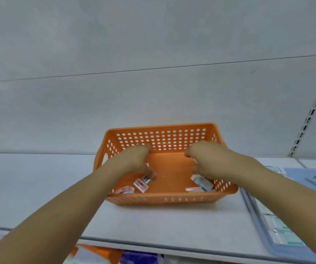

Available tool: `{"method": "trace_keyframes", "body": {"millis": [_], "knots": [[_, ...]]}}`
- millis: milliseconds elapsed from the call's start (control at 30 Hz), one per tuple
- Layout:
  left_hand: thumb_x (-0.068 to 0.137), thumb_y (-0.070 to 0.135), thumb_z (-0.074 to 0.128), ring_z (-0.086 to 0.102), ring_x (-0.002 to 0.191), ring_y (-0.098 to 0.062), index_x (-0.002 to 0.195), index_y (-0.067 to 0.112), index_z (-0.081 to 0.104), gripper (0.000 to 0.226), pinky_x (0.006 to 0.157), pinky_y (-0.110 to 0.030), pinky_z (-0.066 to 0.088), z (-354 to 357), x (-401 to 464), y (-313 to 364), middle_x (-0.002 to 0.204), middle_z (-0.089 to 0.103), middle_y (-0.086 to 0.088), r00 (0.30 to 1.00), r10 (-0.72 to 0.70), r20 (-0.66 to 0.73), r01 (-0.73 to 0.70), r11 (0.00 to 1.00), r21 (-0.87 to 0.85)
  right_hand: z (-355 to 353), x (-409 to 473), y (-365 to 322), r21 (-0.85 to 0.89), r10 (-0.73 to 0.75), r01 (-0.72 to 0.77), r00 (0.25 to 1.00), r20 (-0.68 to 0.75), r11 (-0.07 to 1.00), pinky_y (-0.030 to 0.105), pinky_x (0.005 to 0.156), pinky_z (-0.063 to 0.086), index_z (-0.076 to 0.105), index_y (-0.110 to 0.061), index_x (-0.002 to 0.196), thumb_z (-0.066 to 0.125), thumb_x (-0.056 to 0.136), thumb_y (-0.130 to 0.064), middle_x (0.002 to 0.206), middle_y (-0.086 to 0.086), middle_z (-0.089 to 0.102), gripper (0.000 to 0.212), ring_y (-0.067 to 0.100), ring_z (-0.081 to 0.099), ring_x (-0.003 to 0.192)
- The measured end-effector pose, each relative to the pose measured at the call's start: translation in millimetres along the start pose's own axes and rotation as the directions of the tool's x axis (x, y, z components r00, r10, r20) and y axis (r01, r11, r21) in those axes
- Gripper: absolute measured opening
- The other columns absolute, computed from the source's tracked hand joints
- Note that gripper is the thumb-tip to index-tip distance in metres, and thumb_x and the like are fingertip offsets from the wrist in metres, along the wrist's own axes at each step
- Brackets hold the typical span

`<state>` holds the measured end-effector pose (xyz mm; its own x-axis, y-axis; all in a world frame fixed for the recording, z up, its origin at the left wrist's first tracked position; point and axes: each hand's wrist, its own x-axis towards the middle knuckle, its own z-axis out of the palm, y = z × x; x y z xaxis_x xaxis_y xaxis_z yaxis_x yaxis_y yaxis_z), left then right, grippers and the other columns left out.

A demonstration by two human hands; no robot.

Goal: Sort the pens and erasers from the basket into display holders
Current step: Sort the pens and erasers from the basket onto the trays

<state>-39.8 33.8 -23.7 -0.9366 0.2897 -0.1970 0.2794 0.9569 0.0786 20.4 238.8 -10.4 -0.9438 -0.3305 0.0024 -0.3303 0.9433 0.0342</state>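
Both my hands are down in the orange basket on the shelf. My left hand pinches a small eraser. My right hand curls over other erasers; I cannot tell if it holds one. They look light and firm, so I would take each by its short sides.

An orange perforated basket is sitting on a shelf, with pink erasers and teal erasers lying flat inside.

white shelf, slotted upright
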Motion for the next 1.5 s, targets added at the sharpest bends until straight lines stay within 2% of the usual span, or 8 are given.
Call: {"method": "trace_keyframes", "body": {"millis": [200,400,533,767,1067,1200,1367,1500], "knots": [[0.068,0.036,0.086,0.055,0.097,-0.016,0.122,0.025,0.049,0.066,0.077,-0.027,0.046,20,9,-5,0.118,0.057,0.003,1.000,0.003,0.022,-0.003,1.000,0.004,15,26,-19,-0.280,0.172,-0.068,0.915,0.366,0.958,0.032,0.074,0.045,0.060,-0.017,0.106,0.076,0.077,-0.015,0.078,0.001,0.049,0.032,0.018,0.047,0.068],[0.077,0.025,0.080,0.061,0.085,-0.014,0.097,0.020,0.062,0.027,0.071,-0.027,0.052,21,7,-7,0.098,0.065,0.001,0.996,0.037,0.084,-0.028,0.994,-0.108,18,26,-14,-0.303,0.155,-0.030,0.905,0.397,0.952,0.032,0.084,0.052,0.056,-0.018,0.098,0.078,0.075,-0.018,0.106,0.003,0.063,0.032,0.020,0.060,0.092],[0.089,0.024,0.066,0.057,0.087,-0.016,0.094,0.021,0.053,0.015,0.070,-0.027,0.047,19,7,-4,0.098,0.060,-0.001,0.996,0.083,0.023,-0.081,0.994,-0.077,22,25,-6,-0.266,0.074,0.032,0.921,0.382,0.963,0.031,0.085,0.052,0.057,-0.019,0.114,0.071,0.083,-0.025,0.108,0.002,0.062,0.034,0.018,0.060,0.095],[0.099,0.009,0.041,0.066,0.087,-0.012,0.107,0.027,0.058,0.026,0.074,-0.027,0.053,-2,-3,-12,0.093,0.068,0.003,0.959,0.239,0.154,-0.196,0.947,-0.253,23,23,5,-0.202,-0.047,0.113,0.951,0.304,0.973,0.026,0.064,0.040,0.040,-0.027,0.080,0.068,0.083,-0.026,0.078,-0.008,0.045,0.028,0.014,0.051,0.075],[0.077,0.026,0.079,0.057,0.094,-0.015,0.095,0.029,0.057,0.029,0.073,-0.025,0.049,15,-5,-18,0.103,0.057,0.006,0.945,0.187,0.267,-0.227,0.965,0.131,24,23,5,-0.165,-0.103,0.139,0.973,0.206,0.977,0.025,0.062,0.037,0.037,-0.029,0.080,0.060,0.090,-0.030,0.073,-0.011,0.040,0.026,0.005,0.042,0.065],[0.079,0.031,0.078,0.058,0.085,-0.013,0.072,0.027,0.057,0.022,0.073,-0.028,0.049,16,-2,-26,0.087,0.062,0.007,0.954,0.217,0.208,-0.233,0.971,0.052,23,22,5,-0.172,-0.121,0.153,0.975,0.185,0.973,0.023,0.054,0.032,0.041,-0.027,0.083,0.059,0.090,-0.031,0.073,-0.011,0.042,0.020,0.007,0.045,0.066],[0.081,0.022,0.077,0.067,0.082,-0.006,0.091,0.024,0.068,0.014,0.080,-0.027,0.054,6,-5,-21,0.087,0.073,0.007,0.920,0.323,0.220,-0.216,0.890,-0.402,25,21,6,-0.172,-0.139,0.166,0.978,0.157,0.971,0.025,0.058,0.034,0.042,-0.028,0.086,0.057,0.092,-0.034,0.072,-0.012,0.042,0.017,0.008,0.045,0.066],[0.085,0.029,0.073,0.063,0.073,-0.008,0.100,0.025,0.071,0.015,0.069,-0.027,0.055,18,-2,-4,0.076,0.066,0.014,0.880,0.328,0.343,-0.276,0.942,-0.192,23,21,6,-0.156,-0.143,0.168,0.977,0.159,0.973,0.026,0.061,0.038,0.043,-0.028,0.086,0.057,0.091,-0.034,0.072,-0.012,0.043,0.016,0.008,0.046,0.066]]}}
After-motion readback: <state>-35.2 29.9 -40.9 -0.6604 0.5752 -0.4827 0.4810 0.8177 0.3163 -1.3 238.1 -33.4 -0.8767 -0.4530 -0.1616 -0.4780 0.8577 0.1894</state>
